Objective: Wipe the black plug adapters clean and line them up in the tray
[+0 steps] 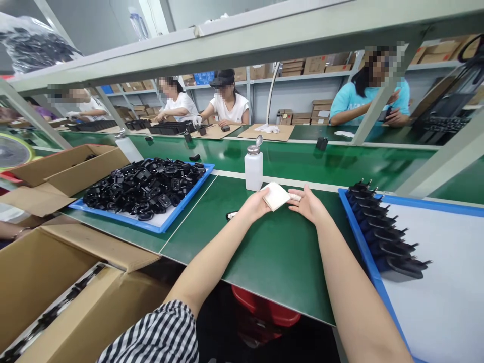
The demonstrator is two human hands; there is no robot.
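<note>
A folded whitish cloth [277,195] is gripped by my left hand [257,205], the thumb on top of it. My right hand [309,205] is just to the right of the cloth, its fingers stretched out and apart. A white wrap covers one of its fingers, and the fingertips come close to the cloth's edge; whether they touch it I cannot tell. Behind the cloth stands a white plastic bottle [253,170] with a metal top, its small lid flipped up. A small black-and-white item [231,215] lies left of my left wrist, partly hidden by it.
A blue-rimmed tray [166,225] at left holds a heap of black plastic parts [145,186]. Another blue-rimmed tray [442,302] at right carries a row of black plug adapters [385,227]. Open cardboard boxes [75,247] stand at left. Co-workers sit across the green bench, beyond a metal frame [227,43].
</note>
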